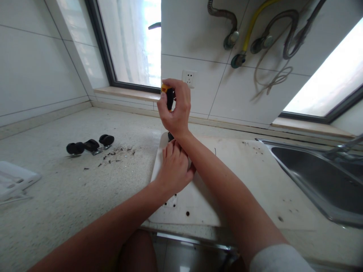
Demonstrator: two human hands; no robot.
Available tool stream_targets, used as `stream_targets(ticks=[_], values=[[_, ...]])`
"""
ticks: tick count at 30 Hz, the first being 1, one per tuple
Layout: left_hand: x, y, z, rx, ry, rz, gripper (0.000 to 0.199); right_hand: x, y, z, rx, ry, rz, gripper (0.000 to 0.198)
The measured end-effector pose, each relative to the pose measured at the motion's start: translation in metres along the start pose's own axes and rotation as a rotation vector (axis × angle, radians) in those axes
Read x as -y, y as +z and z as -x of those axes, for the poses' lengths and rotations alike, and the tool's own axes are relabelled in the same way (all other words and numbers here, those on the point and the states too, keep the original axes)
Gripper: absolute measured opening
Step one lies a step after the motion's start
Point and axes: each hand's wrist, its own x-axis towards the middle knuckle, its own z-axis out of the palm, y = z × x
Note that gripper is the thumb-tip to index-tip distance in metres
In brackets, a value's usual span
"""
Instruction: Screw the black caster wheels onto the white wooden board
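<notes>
Clearly, the right hand (pixel 179 106) grasps a yellow-black handle (pixel 169 99); left hand (pixel 175 166), grip unclear.

You can pass your left hand (pixel 174 168) leftward over the surface (pixel 113 189), nearer you than the black casters (pixel 91 145). To the right, your right forearm (pixel 227 185) crosses above the white board (pixel 204 207) and obstructs access toward the sink (pixel 309 170).

Single head-worn camera; faces forward and down, close above countertop (pixel 70 200), tiled wall (pixel 193 41) beyond.
</notes>
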Motion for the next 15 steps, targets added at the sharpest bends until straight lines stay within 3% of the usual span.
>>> stream_targets(ticks=[10,15], values=[[0.0,-0.001,0.0,0.017,0.0,-0.001,0.055,-0.009,0.004,-0.001,-0.052,-0.09,-0.187,0.025],[0.001,0.0,0.0,0.008,0.005,-0.002,0.055,-0.01,0.004,-0.001,-0.067,-0.104,-0.165,0.025]])
